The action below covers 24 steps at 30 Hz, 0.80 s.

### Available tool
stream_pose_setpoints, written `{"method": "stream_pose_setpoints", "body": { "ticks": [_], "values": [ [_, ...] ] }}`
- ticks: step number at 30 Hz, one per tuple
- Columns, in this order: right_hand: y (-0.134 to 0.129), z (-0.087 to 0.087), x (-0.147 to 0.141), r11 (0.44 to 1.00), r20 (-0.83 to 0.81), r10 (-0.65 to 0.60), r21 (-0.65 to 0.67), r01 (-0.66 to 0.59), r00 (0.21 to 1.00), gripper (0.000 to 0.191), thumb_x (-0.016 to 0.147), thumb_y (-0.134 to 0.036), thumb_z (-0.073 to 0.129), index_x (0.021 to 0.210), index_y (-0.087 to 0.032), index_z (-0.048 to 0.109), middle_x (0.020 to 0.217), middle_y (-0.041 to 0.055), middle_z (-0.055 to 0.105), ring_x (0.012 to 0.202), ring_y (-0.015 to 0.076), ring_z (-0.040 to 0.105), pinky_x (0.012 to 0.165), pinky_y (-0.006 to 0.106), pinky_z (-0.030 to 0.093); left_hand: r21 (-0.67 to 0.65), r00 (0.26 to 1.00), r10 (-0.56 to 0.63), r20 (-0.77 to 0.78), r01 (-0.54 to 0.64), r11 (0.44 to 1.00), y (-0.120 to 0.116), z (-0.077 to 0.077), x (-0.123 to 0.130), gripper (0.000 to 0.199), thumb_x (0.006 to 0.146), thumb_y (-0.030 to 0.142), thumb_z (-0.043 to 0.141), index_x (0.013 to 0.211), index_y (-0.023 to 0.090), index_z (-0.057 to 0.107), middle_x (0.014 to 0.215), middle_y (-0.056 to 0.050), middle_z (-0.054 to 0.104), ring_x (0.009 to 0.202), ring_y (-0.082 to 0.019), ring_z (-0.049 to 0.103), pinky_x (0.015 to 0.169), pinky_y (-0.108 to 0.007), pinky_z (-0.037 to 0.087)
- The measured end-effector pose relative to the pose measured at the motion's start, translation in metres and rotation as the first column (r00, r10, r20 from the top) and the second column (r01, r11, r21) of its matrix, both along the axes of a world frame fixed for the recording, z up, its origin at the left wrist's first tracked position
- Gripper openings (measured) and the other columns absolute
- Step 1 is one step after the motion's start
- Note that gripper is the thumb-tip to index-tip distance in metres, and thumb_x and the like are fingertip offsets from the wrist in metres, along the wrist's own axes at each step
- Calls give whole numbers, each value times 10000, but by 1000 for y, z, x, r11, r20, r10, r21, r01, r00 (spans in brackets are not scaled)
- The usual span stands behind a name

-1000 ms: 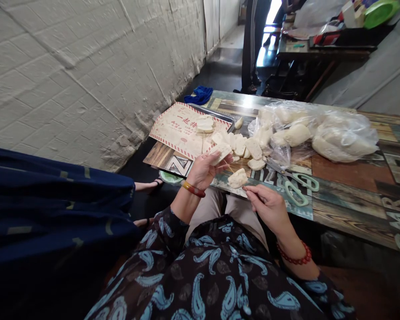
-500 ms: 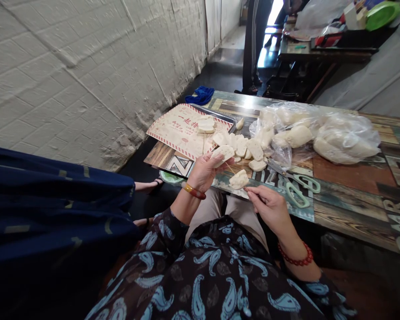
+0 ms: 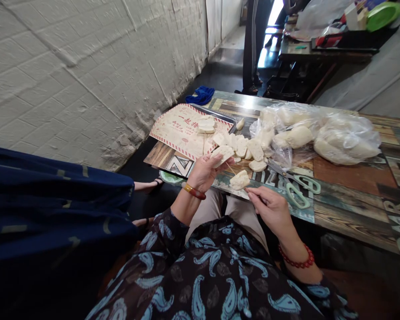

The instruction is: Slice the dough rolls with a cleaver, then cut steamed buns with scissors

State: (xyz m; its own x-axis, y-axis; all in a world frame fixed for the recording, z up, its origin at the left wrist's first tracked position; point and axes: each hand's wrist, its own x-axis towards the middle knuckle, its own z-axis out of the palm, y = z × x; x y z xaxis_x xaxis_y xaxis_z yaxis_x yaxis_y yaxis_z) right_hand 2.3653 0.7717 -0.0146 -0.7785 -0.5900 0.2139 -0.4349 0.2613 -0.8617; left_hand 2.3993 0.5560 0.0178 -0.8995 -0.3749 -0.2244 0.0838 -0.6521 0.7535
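The person's left hand (image 3: 204, 172) is cradling a pale, spongy slice (image 3: 223, 153) of what looks like steamed bun, with the fingers curling up around it and the slice tilting toward the right hand (image 3: 266, 209). The right hand is pressing its thumb and forefinger together in a small pinch, just beside a second slice (image 3: 240, 180) that is lying near the front edge of the surface (image 3: 350, 178). A thin pale sliver (image 3: 231, 168) is showing between the hands, perhaps a wooden pick. It is too fine to identify, and I cannot tell whether the right fingers are gripping it.

A light touch seems wisest here: crumb this soft is likely to dent under pressure, so steadying the slice from below and working with the fingertips looks sound.

The slices are showing white, open-textured cut faces with slightly darker edges. More of them are lying in a loose cluster beyond the hands, beside a clear plastic bag (image 3: 348, 144) bulging with larger pieces. Two stacked slices (image 3: 206, 125) are sitting on a red-bordered printed paper (image 3: 173, 133) lining a metal tray (image 3: 231, 120), and green-handled scissors (image 3: 296, 195) are lying to the right of the hands.
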Motion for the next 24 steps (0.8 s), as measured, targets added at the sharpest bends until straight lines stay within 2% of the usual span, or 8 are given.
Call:
{"method": "stream_pose_setpoints", "body": {
  "ticks": [5,11,15,20,24],
  "values": [
    [-2,2,-1,1000,-10,11,-10,-11,1000,220,925,-306,583,935,-192,771,782,51,711,561,131,590,508,262,450,-24,999,-25,-26,24,999,1,-1,1,249,665,260,856,823,106,740,820,-69,761,824,-189,728,965,-363,543],
    [-1,-1,-2,1000,-12,15,2,-15,1000,225,932,-303,576,937,-187,767,727,33,676,558,132,587,524,268,450,-85,999,-30,-24,28,996,4,-3,2,359,623,325,889,889,123,758,972,-89,770,873,-210,734,975,-372,524],
    [-2,-1,-2,1000,-20,15,7,-15,1000,228,937,-294,569,942,-178,765,724,27,663,541,126,572,548,278,453,-106,999,-31,-16,30,994,6,-1,3,393,598,346,902,895,130,762,967,-86,772,874,-221,738,956,-359,526],
    [-2,-1,-2,1000,9,19,-11,-19,1000,222,938,-296,571,934,-182,762,672,1,608,501,116,542,527,275,434,-119,999,-53,8,54,991,7,0,4,421,609,365,896,926,125,758,955,-94,771,890,-231,735,936,-348,526],
    [0,-4,-2,999,66,30,-27,-28,997,229,943,-332,572,964,-204,761,710,3,623,476,104,520,493,268,420,-115,996,-87,10,88,989,3,-2,4,454,637,379,884,992,131,746,990,-98,762,909,-225,725,870,-323,548]
  ]
}}
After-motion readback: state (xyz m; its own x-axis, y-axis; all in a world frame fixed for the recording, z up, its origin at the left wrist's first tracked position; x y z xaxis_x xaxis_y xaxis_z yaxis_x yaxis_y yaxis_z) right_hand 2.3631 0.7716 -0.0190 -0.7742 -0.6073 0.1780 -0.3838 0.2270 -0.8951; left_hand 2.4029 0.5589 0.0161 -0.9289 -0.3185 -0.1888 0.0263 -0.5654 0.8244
